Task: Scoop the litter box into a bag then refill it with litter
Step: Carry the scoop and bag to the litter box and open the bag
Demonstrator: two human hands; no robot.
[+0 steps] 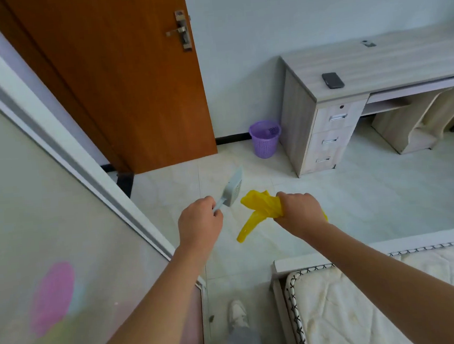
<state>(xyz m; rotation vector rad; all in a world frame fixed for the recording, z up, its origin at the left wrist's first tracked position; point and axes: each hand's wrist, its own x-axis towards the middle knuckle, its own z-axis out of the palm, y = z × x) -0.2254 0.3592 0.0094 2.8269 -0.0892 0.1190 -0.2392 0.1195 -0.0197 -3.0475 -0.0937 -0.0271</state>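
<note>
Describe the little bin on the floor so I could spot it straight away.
Find the pale wooden desk against the far wall. On the floor tiles between its drawer end and the orange-brown door stands the bin. It is a small round basket, lilac with lattice sides, unlike anything near it.

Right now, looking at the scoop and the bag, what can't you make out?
Litter box: nowhere in the head view, outside the frame.
Scoop handle: mostly wrapped inside the left hand.
Yellow bag: its middle is bunched in the right hand, so its opening and contents cannot be told.
Small dark object on the far desk: too small to identify.
Desk: its right end is cut off by the frame edge.
</note>
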